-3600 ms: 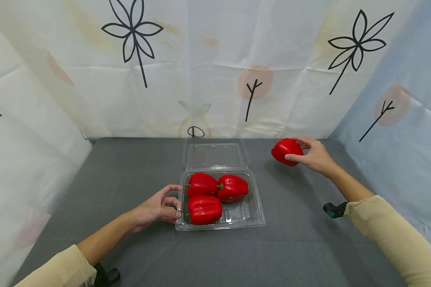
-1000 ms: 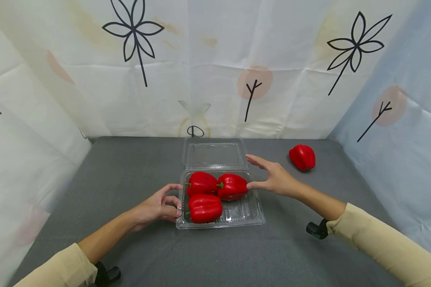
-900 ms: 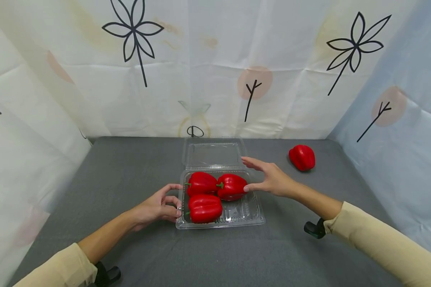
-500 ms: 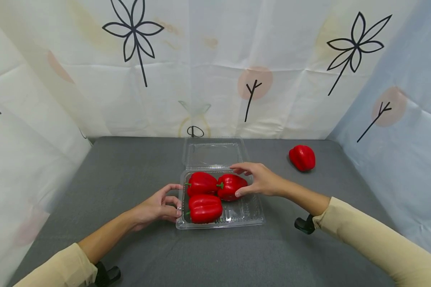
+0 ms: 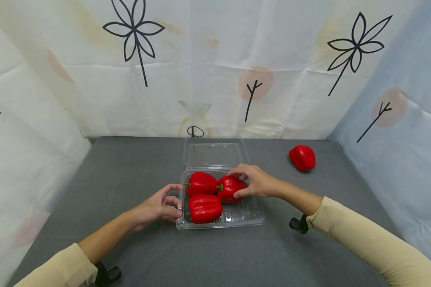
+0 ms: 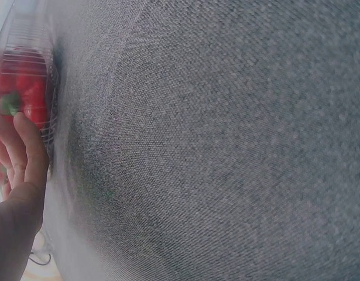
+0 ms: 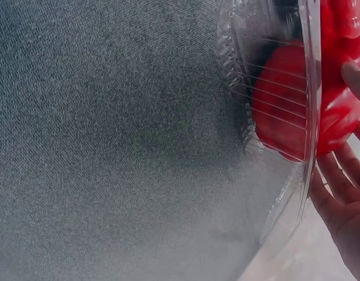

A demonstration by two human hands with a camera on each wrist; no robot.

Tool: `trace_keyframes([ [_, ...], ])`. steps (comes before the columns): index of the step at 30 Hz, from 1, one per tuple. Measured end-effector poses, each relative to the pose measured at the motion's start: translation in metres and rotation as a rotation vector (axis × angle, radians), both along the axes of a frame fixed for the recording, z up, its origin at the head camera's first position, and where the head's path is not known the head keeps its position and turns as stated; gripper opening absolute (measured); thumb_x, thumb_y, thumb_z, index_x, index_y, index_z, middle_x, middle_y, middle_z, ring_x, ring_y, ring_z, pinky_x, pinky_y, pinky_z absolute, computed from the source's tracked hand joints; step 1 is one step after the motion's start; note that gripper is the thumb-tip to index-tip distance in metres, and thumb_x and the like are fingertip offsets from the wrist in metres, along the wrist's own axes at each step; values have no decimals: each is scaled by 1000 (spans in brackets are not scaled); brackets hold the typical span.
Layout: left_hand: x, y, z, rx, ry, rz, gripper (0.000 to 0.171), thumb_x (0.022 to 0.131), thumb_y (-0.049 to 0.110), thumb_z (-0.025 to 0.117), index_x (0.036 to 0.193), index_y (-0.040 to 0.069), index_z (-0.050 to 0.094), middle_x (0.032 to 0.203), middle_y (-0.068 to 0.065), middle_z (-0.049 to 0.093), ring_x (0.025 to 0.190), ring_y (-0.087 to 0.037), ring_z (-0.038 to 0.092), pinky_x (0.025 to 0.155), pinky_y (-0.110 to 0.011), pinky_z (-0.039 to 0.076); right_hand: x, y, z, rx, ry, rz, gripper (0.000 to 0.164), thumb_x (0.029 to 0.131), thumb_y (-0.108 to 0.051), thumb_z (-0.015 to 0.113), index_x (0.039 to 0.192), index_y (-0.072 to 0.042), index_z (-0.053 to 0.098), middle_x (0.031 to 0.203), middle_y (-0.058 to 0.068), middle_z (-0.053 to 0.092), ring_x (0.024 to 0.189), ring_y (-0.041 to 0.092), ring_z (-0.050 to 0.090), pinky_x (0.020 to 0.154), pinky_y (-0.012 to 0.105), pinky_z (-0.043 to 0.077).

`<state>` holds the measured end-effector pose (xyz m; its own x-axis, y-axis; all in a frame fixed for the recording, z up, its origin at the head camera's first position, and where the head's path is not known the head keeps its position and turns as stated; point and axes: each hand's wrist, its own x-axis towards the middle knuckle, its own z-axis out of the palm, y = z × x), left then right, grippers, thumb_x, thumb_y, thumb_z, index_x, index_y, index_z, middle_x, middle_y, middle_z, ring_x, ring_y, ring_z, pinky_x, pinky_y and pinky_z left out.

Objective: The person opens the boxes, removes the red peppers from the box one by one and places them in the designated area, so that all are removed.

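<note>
My right hand (image 5: 256, 181) grips a red bell pepper (image 5: 228, 187) at the right of the open clear plastic container (image 5: 248, 217), thumb on the near side and fingers over the far side. In the right wrist view this bell pepper (image 7: 279, 99) shows through the ribbed container wall. Two more red bell peppers lie in the container's left half, one at the back (image 5: 202, 183) and one in front (image 5: 205, 209). My left hand (image 5: 158, 207) touches the container's left rim with fingertips and thumb; the left wrist view shows its fingers (image 6: 33, 146) extended against the wall.
Another red bell pepper (image 5: 302, 158) lies on the grey cloth at the back right. The container's transparent lid (image 5: 215, 155) is folded back flat behind it. Patterned white curtains (image 5: 215, 59) enclose the grey table (image 5: 136, 159) at the back and sides.
Earlier my right hand set one bell pepper down at the back right. It then moved left to the container and took hold of the right-hand pepper there. My left hand stayed put.
</note>
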<state>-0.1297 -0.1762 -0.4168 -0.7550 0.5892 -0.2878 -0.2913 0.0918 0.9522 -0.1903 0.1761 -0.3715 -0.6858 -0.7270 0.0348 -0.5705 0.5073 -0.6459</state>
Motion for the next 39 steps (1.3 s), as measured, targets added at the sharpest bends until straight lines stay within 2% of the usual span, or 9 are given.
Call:
trace_keyframes([
  [5, 0, 0, -1, -2, -5, 8, 76, 91, 6, 69, 148, 5, 20, 98, -8, 60, 84, -20, 65, 84, -40, 56, 1, -5, 3, 55, 15, 1, 51, 80, -14, 83, 127, -4, 63, 115, 7, 63, 101, 22, 59, 83, 34, 56],
  [9, 0, 0, -2, -4, -10, 13, 76, 90, 6, 69, 148, 5, 20, 98, -8, 60, 84, -21, 65, 84, -41, 56, 0, -8, 6, 91, 18, 1, 51, 80, -14, 82, 127, -4, 64, 112, 7, 63, 99, 22, 59, 81, 34, 56],
  [15, 0, -2, -2, 1, -19, 11, 76, 91, 6, 68, 149, 5, 19, 98, -7, 60, 85, -20, 65, 84, -41, 56, -2, -11, 7, 113, -71, -18, 55, 82, -14, 81, 133, -5, 61, 122, 8, 66, 105, 22, 62, 87, 34, 55],
  [18, 0, -3, -2, 0, -21, 8, 76, 91, 6, 68, 149, 5, 19, 98, -7, 60, 85, -20, 65, 84, -41, 56, -2, -11, 7, 113, -91, -17, 56, 83, -14, 80, 134, -5, 60, 122, 8, 67, 102, 20, 64, 86, 32, 55],
  [26, 0, -2, -1, -13, -13, 14, 76, 91, 7, 68, 149, 6, 20, 99, -8, 60, 85, -21, 65, 85, -41, 56, -1, -9, 2, 87, -44, -4, 53, 82, -14, 79, 131, -6, 61, 118, 3, 67, 98, 17, 63, 84, 31, 56],
  [34, 1, -2, 0, -17, -9, 13, 76, 91, 7, 69, 149, 6, 20, 99, -7, 60, 85, -20, 65, 84, -40, 56, -1, -12, -1, 95, -55, -29, 52, 79, -15, 77, 128, -9, 61, 111, 1, 68, 97, 16, 62, 79, 30, 56],
  [39, 1, -2, 1, -10, -11, 10, 76, 91, 6, 68, 149, 5, 19, 99, -7, 60, 85, -20, 65, 84, -40, 56, -1, -16, 0, 127, -38, 12, 52, 77, -16, 76, 127, -10, 62, 108, 1, 67, 92, 15, 61, 77, 31, 56],
])
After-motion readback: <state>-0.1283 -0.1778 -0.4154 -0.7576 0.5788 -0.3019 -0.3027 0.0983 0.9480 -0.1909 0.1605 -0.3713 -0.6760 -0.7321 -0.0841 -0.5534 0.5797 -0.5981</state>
